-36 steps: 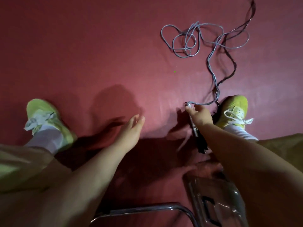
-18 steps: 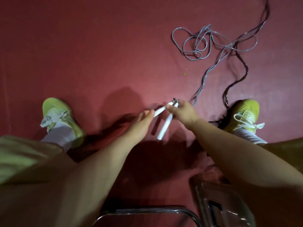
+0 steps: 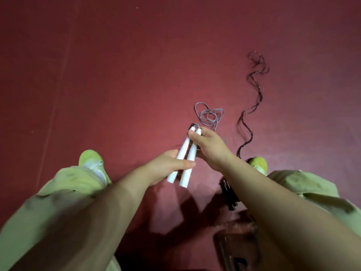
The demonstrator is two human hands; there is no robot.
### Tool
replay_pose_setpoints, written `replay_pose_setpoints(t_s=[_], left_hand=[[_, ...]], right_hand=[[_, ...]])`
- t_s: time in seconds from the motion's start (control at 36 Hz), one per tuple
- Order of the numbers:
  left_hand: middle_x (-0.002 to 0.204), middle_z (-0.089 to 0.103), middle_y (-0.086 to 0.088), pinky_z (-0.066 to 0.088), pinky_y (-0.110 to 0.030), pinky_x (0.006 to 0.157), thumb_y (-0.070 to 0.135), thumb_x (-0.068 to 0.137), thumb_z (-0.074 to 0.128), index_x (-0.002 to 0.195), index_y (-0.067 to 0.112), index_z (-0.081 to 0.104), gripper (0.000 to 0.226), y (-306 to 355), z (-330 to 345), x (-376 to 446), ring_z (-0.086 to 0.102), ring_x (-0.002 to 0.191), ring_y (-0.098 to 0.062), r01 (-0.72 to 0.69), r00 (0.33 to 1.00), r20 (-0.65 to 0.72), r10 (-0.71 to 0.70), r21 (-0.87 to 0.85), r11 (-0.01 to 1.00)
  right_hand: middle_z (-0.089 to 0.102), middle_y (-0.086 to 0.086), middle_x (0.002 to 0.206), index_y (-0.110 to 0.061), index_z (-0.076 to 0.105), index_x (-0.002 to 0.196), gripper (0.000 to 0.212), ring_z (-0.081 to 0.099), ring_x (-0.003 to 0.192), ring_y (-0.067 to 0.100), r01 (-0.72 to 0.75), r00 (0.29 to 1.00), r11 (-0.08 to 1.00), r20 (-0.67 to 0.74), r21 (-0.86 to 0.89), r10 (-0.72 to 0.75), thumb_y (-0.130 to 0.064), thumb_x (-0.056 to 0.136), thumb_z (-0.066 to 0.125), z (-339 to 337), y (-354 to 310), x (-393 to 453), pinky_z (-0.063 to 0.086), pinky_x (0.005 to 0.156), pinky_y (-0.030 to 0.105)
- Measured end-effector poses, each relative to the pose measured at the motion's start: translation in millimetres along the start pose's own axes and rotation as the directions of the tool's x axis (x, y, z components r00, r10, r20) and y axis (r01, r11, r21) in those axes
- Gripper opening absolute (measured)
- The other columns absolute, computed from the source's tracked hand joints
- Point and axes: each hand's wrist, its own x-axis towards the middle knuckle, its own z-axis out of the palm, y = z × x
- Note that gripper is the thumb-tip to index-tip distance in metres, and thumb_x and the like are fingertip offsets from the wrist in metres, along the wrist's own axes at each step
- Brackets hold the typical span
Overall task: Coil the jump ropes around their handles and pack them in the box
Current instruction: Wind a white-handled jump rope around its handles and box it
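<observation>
Two slim white plastic jump-rope handles (image 3: 184, 159) lie side by side, held up in the air above the floor between the person's knees, their rope ends pointing away and their butt ends towards the person. The left hand (image 3: 166, 167) grips both handles round their lower half, thumb laid across the top. The right hand (image 3: 210, 146) pinches them near the rope end, thumb on the near side and fingers curled behind. From that end a thin grey cord (image 3: 210, 116) drops to the dark red floor (image 3: 117, 75) and lies there in a small loose tangle of loops just beyond the hands. To the right of it a second, dark wavy rope (image 3: 252, 106) trails away across the floor, and its black handles (image 3: 230, 194) lie near the right forearm, partly hidden by it. A clear plastic box (image 3: 234, 251) sits at the lower edge, blurred and in shadow. Two yellow-green sneakers (image 3: 90, 156) and pale green trouser legs (image 3: 64, 192) frame the scene.
</observation>
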Motion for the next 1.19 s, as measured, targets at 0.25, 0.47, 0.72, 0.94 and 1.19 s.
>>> replay_pose_setpoints(t_s=[0.25, 0.47, 0.72, 0.94, 1.19], left_hand=[[0.058, 0.056, -0.001, 0.053, -0.031, 0.061, 0.010, 0.066, 0.058, 0.084, 0.010, 0.053, 0.019, 13.5, 16.5, -49.4, 0.056, 0.053, -0.018, 0.028, 0.993, 0.116, -0.022, -0.049, 0.998], [0.056, 0.048, -0.004, 0.057, -0.037, 0.060, 0.021, 0.052, 0.063, 0.096, 0.008, 0.051, 0.048, 13.2, -5.2, -56.9, 0.046, 0.041, -0.013, 0.197, 0.927, 0.366, -0.083, -0.287, 0.937], [0.056, 0.045, 0.004, 0.049, -0.028, 0.053, 0.021, 0.083, 0.067, 0.099, 0.014, 0.053, 0.023, 17.1, 3.2, -21.5, 0.042, 0.044, -0.009, 0.248, 0.958, 0.157, -0.241, -0.025, 0.968], [0.069, 0.063, -0.004, 0.053, -0.032, 0.060, 0.005, 0.091, 0.052, 0.087, 0.007, 0.056, 0.005, 20.8, 10.2, -3.0, 0.062, 0.061, -0.019, 0.302, 0.933, 0.241, -0.266, -0.125, 0.945], [0.059, 0.049, 0.006, 0.049, -0.024, 0.046, 0.026, 0.049, 0.091, 0.077, 0.018, 0.056, 0.046, 21.0, -8.7, 4.2, 0.047, 0.044, -0.007, 0.140, 0.982, 0.188, -0.031, -0.605, 0.784]], right_hand=[[0.046, -0.005, 0.069, -0.015, 0.046, 0.077, 0.035, 0.043, 0.065, 0.013, 0.123, 0.958, 0.931, -0.202, -0.344, -0.202, -0.040, 0.100, 0.044, -5.9, -32.4, -51.6, 0.037, 0.066, 0.029], [0.053, -0.002, 0.070, -0.013, 0.058, 0.078, 0.055, 0.045, 0.063, 0.014, 0.202, 0.979, 0.864, 0.098, -0.461, -0.176, -0.051, 0.099, 0.024, -3.2, -26.0, -46.5, 0.039, 0.067, 0.030], [0.043, 0.002, 0.060, -0.012, 0.047, 0.067, 0.063, 0.043, 0.060, 0.024, 0.066, 0.996, 0.713, 0.084, -0.698, -0.010, -0.059, 0.097, 0.019, -7.2, -21.4, -11.7, 0.041, 0.059, 0.034], [0.039, 0.000, 0.049, -0.009, 0.052, 0.068, 0.082, 0.037, 0.040, 0.018, -0.038, 0.980, 0.803, 0.137, -0.595, 0.147, -0.079, 0.084, 0.011, -20.6, -16.5, -11.3, 0.032, 0.044, 0.023], [0.065, 0.001, 0.075, -0.025, 0.060, 0.081, 0.068, 0.059, 0.077, 0.012, 0.022, 0.981, 0.862, 0.178, -0.507, 0.079, -0.065, 0.093, 0.006, -32.3, -8.7, -7.0, 0.045, 0.089, 0.026]])
